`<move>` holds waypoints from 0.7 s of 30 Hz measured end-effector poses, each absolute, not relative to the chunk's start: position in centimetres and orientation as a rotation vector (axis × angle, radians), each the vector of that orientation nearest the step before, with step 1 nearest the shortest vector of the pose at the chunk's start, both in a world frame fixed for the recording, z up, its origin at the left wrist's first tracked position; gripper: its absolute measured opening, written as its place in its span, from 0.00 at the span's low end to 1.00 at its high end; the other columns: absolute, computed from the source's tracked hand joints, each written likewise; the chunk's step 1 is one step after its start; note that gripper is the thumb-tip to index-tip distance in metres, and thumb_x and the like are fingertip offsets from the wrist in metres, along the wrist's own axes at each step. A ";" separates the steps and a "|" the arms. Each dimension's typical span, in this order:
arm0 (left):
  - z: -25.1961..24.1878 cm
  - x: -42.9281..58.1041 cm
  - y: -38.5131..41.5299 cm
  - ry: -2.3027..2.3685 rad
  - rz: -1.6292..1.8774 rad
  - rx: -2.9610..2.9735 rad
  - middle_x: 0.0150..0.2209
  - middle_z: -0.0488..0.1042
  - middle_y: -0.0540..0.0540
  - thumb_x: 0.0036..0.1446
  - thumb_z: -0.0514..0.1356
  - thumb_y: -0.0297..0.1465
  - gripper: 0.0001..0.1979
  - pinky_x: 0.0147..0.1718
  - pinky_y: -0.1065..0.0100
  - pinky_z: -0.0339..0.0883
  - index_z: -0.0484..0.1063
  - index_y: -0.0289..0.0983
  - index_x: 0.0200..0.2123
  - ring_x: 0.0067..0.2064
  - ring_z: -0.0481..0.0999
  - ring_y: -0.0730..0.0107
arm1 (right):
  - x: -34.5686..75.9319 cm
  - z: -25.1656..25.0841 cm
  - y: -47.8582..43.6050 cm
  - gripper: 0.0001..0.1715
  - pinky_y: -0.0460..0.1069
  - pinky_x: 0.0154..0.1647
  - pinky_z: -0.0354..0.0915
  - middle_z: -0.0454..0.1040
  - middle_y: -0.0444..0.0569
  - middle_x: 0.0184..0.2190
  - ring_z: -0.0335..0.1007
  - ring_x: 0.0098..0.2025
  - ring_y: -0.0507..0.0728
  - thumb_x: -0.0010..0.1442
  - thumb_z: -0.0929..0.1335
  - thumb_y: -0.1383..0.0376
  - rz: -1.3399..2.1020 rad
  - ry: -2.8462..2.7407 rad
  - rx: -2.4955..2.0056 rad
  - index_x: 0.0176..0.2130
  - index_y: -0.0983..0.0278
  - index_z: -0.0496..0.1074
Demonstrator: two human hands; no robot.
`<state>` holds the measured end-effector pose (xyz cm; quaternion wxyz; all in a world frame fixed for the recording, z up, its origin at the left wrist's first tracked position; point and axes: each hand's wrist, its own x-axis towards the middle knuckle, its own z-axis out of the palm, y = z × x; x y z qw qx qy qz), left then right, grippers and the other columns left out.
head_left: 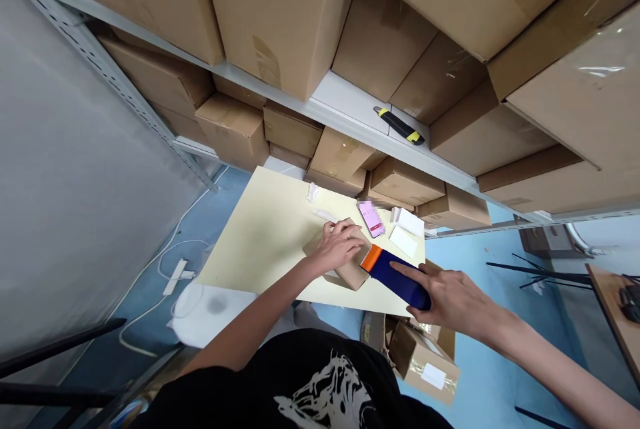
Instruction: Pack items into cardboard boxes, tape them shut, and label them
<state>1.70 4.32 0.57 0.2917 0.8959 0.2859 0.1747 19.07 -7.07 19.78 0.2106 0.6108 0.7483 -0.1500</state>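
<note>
A small cardboard box (353,273) lies on the pale yellow table (250,242). My left hand (340,244) rests on top of the box, its fingers spread over the cardboard. My right hand (440,292) is wrapped round a dark blue tape dispenser (397,277), with the index finger stretched along it. The dispenser's orange front end touches or nearly touches the right side of the box. Just beyond the box lies a phone (371,218) with a pink screen, and white cards or small boxes (403,240) lie to its right.
Shelves (340,116) packed with large cardboard boxes rise behind the table. A black and yellow cutter (400,126) lies on one shelf. Open boxes (425,362) stand on the floor at the table's near right. A white power strip (175,277) and cables are on the left floor.
</note>
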 end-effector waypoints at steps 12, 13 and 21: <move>1.6 3.9 3.2 0.654 0.426 2.367 0.53 0.65 0.48 0.51 0.53 0.22 0.20 0.47 0.55 0.48 0.71 0.45 0.45 0.53 0.58 0.59 | 20.4 21.7 -8.3 0.41 0.44 0.21 0.56 0.74 0.46 0.33 0.68 0.24 0.51 0.51 0.66 0.61 -0.372 2.079 1.791 0.63 0.51 0.54; 1.6 4.2 3.0 0.637 0.426 2.373 0.54 0.65 0.49 0.50 0.53 0.22 0.21 0.47 0.55 0.48 0.71 0.45 0.46 0.53 0.59 0.59 | 20.6 21.7 -8.5 0.41 0.43 0.21 0.56 0.74 0.46 0.33 0.68 0.24 0.51 0.51 0.66 0.61 -0.375 2.079 1.801 0.63 0.51 0.54; 1.3 5.7 2.0 0.583 0.346 2.327 0.53 0.66 0.50 0.49 0.55 0.25 0.10 0.44 0.55 0.48 0.75 0.41 0.32 0.52 0.59 0.58 | 21.5 21.8 -9.3 0.42 0.44 0.22 0.57 0.72 0.45 0.30 0.66 0.24 0.51 0.52 0.66 0.60 -0.495 2.030 1.897 0.64 0.51 0.52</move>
